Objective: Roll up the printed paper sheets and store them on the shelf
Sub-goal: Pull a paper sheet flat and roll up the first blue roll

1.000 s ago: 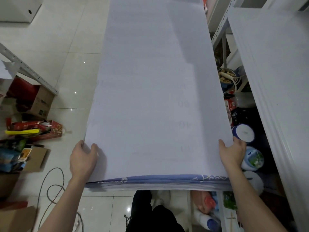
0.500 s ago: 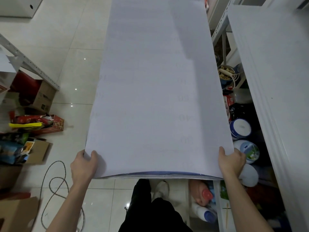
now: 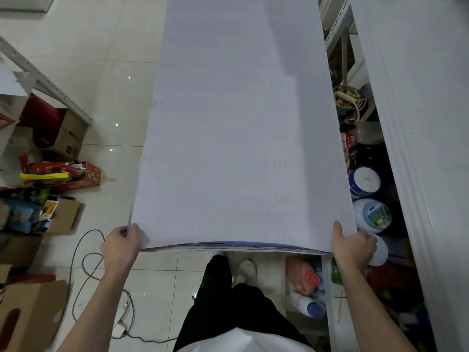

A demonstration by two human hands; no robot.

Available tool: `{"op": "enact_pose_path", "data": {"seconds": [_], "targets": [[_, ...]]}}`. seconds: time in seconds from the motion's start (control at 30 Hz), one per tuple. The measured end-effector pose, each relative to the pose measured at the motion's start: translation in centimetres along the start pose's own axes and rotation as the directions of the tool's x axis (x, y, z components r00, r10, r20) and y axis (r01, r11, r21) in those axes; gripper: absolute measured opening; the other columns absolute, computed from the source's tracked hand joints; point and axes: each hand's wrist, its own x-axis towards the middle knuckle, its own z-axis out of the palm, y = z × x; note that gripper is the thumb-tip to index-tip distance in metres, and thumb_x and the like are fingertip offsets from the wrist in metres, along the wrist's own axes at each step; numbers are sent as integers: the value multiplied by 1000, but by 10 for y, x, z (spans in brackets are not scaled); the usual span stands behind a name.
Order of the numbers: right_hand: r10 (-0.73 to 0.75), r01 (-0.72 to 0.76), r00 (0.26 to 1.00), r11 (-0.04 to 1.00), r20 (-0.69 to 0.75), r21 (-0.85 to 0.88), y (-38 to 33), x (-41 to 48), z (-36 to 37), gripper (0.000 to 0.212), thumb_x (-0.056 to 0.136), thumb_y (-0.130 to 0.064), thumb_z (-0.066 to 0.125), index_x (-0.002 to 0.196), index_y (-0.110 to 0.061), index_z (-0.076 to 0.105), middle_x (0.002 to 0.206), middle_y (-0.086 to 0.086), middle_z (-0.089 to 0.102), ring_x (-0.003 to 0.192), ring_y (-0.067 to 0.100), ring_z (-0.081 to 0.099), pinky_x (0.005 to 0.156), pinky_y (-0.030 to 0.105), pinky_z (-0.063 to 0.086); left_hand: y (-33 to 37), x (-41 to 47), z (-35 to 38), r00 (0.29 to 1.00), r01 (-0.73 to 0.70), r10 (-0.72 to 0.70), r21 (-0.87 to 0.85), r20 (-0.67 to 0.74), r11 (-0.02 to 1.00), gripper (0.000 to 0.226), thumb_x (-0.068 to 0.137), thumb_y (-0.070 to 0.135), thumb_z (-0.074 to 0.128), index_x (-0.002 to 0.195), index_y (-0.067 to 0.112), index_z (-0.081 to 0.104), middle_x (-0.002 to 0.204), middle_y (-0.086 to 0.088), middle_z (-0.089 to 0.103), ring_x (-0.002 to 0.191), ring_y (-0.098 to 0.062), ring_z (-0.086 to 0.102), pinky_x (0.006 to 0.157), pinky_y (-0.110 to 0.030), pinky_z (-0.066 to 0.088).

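Observation:
A long stack of printed paper sheets stretches away from me, white backs up, with faint numbers showing through and blue print along the near edge. My left hand grips the near left corner, thumb on top. My right hand grips the near right corner the same way. The sheets lie flat, with no roll formed. A white shelf with more white sheets on top runs along the right side.
Tins and jars, bottles and a bowl crowd the lower shelf at the right. Cardboard boxes and red packets sit on the tiled floor at left, with a cable looping near my legs.
Both hands, still holding the near corners, have drawn the sheets slightly toward me and lower in view; the blue printed underside shows less.

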Motion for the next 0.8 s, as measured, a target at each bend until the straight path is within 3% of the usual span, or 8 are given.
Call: {"op": "enact_pose_path", "data": {"seconds": [0.23,0.33,0.43,0.53,0.63,0.7,0.77,0.8], "targets": [[-21,26,995,998,-95,52,13,-7,-6,48,95,-30,60,127,6,59,123,35,50,116,50,46,99,56,40,-5,-14,8,986,110,-134,-226,-97,968,30,93,31,59,102,3,63,97,-13,64,92,-35,57,75,-38,40],[16,-7,996,994,-83,112,13,-3,-8,40,98,-17,57,132,4,57,129,33,48,123,48,42,103,53,37,-13,-9,8,979,166,-195,-326,-57,931,34,87,38,68,100,7,63,97,-13,65,91,-35,60,72,-39,44],[7,8,996,985,-91,170,10,-4,-7,39,97,-11,58,131,6,57,128,35,48,123,49,42,105,51,35,-17,-6,13,982,169,-189,-405,-10,899,30,86,38,68,83,9,61,87,-12,64,92,-43,66,69,-40,47],[-42,57,996,977,-79,204,9,-10,-6,39,95,-8,61,130,9,56,124,37,51,119,46,44,103,46,37,-15,-4,13,976,210,-217,-423,34,882,35,90,32,62,80,-1,60,79,-9,59,87,-45,69,61,-35,41],[-45,44,997,999,-57,-23,10,-14,-8,51,94,-21,61,137,3,50,133,33,44,122,48,40,104,53,36,-10,-3,7,981,192,-190,-269,35,944,46,92,36,57,94,-11,60,95,-24,64,88,-43,66,65,-40,43],[-181,164,982,959,-56,-232,11,-18,-8,58,90,-31,57,141,-5,46,143,27,39,128,44,36,107,56,32,-6,-2,6,994,80,-74,75,-85,994,55,90,40,58,115,-8,58,116,-31,60,109,-47,55,89,-49,44],[-438,427,899,875,1,-229,7,-24,-3,42,93,-33,53,128,-11,59,135,18,54,125,39,46,106,54,33,4,-9,11,961,-154,220,342,-164,927,52,90,37,62,128,0,55,128,-27,57,121,-45,49,101,-53,37],[-544,545,837,823,53,-162,1,-31,-3,34,94,-36,51,114,-14,68,120,12,65,114,36,56,103,52,36,13,-16,14,908,-312,396,406,-141,859,44,93,37,61,125,7,58,126,-19,60,120,-40,52,101,-51,36]]}}
